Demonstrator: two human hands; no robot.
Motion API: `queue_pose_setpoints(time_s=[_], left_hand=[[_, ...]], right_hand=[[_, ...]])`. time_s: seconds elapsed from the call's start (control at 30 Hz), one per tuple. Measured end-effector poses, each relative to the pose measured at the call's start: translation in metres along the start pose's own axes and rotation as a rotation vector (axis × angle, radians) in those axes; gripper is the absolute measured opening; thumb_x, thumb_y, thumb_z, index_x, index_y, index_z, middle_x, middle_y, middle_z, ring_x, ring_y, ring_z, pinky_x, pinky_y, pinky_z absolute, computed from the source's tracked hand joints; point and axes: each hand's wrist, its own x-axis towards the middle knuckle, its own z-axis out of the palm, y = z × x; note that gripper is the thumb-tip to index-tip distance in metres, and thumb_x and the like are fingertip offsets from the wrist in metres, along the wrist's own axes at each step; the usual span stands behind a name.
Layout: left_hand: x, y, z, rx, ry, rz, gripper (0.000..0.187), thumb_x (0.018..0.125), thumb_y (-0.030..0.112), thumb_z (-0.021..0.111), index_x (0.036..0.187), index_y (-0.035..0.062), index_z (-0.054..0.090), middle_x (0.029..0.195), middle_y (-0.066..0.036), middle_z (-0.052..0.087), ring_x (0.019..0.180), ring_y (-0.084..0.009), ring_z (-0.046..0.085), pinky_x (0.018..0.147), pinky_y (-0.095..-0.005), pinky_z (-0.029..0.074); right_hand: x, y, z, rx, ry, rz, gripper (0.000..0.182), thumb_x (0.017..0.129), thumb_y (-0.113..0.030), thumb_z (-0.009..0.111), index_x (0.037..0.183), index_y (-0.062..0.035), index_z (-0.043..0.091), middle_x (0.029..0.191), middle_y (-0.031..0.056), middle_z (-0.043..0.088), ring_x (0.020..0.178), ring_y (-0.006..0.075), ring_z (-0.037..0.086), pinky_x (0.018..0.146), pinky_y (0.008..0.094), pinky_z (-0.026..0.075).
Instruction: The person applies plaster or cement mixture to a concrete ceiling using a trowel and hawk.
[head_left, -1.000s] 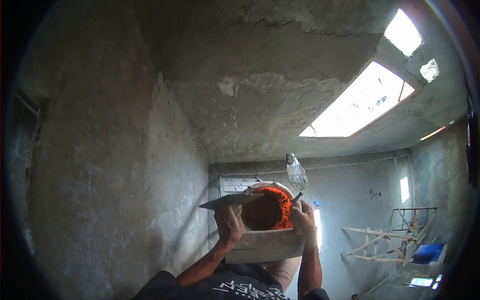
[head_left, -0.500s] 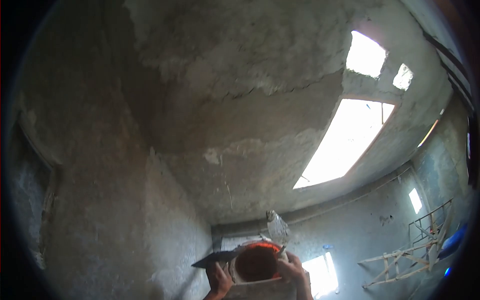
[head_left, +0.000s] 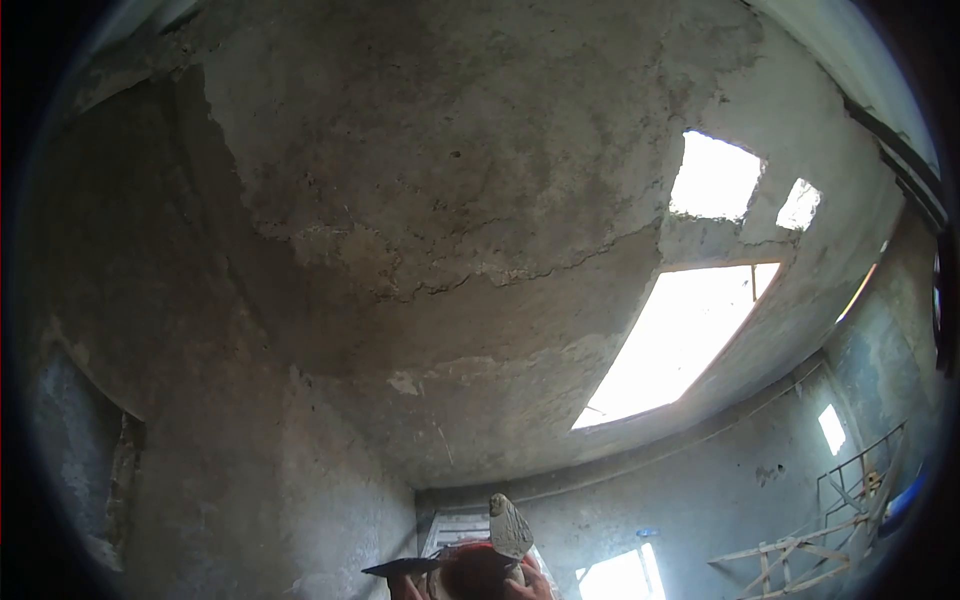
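At the bottom edge, my left hand (head_left: 405, 587) is closed at the left side of a bucket (head_left: 468, 572) with a reddish-orange inside. A dark, flat, pointed plastering tool (head_left: 392, 568) sticks out leftward over that hand, seemingly held with the bucket's rim. My right hand (head_left: 532, 582) is closed at the bucket's right side. Just above it a trowel (head_left: 511, 528) stands with its mortar-smeared blade upward; its handle is mostly hidden at the right hand. The lower bucket and both wrists are cut off by the frame.
A rough, cracked plaster wall (head_left: 480, 290) fills most of the view. Bright openings (head_left: 685, 345) break it on the right. Wooden scaffolding (head_left: 800, 560) stands at lower right, near a blue object (head_left: 905, 503). A pale slatted thing (head_left: 465, 527) lies behind the bucket.
My view has tilted upward, so the wall openings sit lower. Both hands, the bucket and the tools now appear lower and slightly left, partly out of frame.
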Motion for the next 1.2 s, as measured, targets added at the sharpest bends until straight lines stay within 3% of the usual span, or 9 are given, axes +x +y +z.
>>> queue_pose_setpoints(time_s=[0.03,0.1,0.13,0.17,0.23,0.37,0.53,0.6,1.2], left_hand=[[0.002,0.0,-0.005,0.023,-0.002,0.005,0.041,0.087,0.017,0.057,0.118,-0.0065,0.045,0.103,-0.025,0.058,0.09,-0.0406,0.056,0.082,-0.0463,0.043],[-0.006,0.005,-0.013,0.059,-0.022,0.007,0.04,0.086,0.017,0.057,0.116,-0.0075,0.045,0.102,-0.026,0.057,0.09,-0.0421,0.056,0.082,-0.047,0.043],[-0.016,0.008,-0.021,0.078,-0.042,0.004,0.04,0.086,0.017,0.057,0.115,-0.008,0.046,0.102,-0.027,0.057,0.09,-0.0428,0.056,0.082,-0.0474,0.043],[-0.027,0.012,-0.031,0.097,-0.062,0.004,0.04,0.086,0.017,0.057,0.114,-0.0085,0.046,0.102,-0.027,0.057,0.09,-0.0436,0.055,0.082,-0.0477,0.042],[-0.038,0.016,-0.044,0.132,-0.089,0.018,0.039,0.086,0.017,0.057,0.113,-0.0095,0.047,0.102,-0.029,0.056,0.09,-0.0451,0.055,0.083,-0.0484,0.042],[-0.01,0.032,-0.064,-0.109,-0.393,-0.329,0.048,0.087,0.019,0.057,0.121,-0.0103,0.04,0.117,-0.033,0.047,0.107,-0.0484,0.046,0.096,-0.0506,0.034],[-0.021,0.023,-0.054,-0.084,-0.358,-0.207,0.044,0.087,0.016,0.055,0.118,-0.011,0.041,0.111,-0.034,0.049,0.103,-0.0487,0.047,0.094,-0.0516,0.035],[-0.038,0.014,-0.044,0.032,-0.242,-0.045,0.044,0.087,0.016,0.055,0.119,-0.0109,0.042,0.115,-0.033,0.049,0.108,-0.0462,0.048,0.095,-0.0502,0.035],[-0.046,0.007,-0.02,-0.004,-0.382,-0.155,0.044,0.086,0.02,0.056,0.116,-0.0101,0.044,0.106,-0.033,0.053,0.097,-0.0456,0.053,0.087,-0.0485,0.041]], right_hand=[[0.008,0.014,-0.004,0.0,-0.005,0.019,0.025,0.082,-0.011,0.057,0.106,-0.0069,0.053,0.069,-0.0042,0.047,0.05,0.0049,0.044,0.041,0.0211,0.036],[0.011,0.019,-0.017,-0.453,-0.096,-0.626,0.045,0.074,-0.014,0.066,0.117,-0.0053,0.057,0.12,0.0159,0.052,0.114,0.0262,0.05,0.09,0.0353,0.045],[0.007,0.004,-0.022,-0.129,-0.172,0.03,0.04,0.073,-0.018,0.068,0.109,-0.0032,0.062,0.138,0.0212,0.035,0.132,0.0336,0.029,0.104,0.0404,0.032],[0.004,0.008,-0.024,-0.16,-0.195,0.164,0.043,0.073,-0.022,0.069,0.11,-0.0009,0.061,0.143,0.0197,0.027,0.133,0.0328,0.027,0.105,0.0398,0.03],[0.003,-0.004,-0.023,-0.095,-0.166,0.255,0.045,0.073,-0.022,0.069,0.11,0.0001,0.06,0.141,0.0196,0.032,0.132,0.0308,0.03,0.104,0.0379,0.031],[0.002,-0.009,-0.027,0.014,-0.095,0.232,0.034,0.079,-0.016,0.064,0.108,-0.0001,0.058,0.087,0.0039,0.061,0.075,0.0106,0.059,0.067,0.026,0.05],[0.029,-0.111,-0.023,0.18,-0.011,0.433,0.033,0.081,-0.016,0.062,0.108,0.0017,0.055,0.076,0.0061,0.06,0.062,0.0144,0.061,0.055,0.0279,0.052],[0.038,-0.114,-0.025,0.174,-0.013,0.413,0.029,0.082,-0.014,0.06,0.106,0.0009,0.054,0.077,0.0051,0.058,0.063,0.0137,0.06,0.054,0.0287,0.052],[-0.002,-0.19,0.006,0.118,0.017,0.411,0.026,0.083,-0.013,0.058,0.105,-0.0008,0.053,0.076,0.0047,0.058,0.063,0.0121,0.057,0.057,0.0266,0.048]])
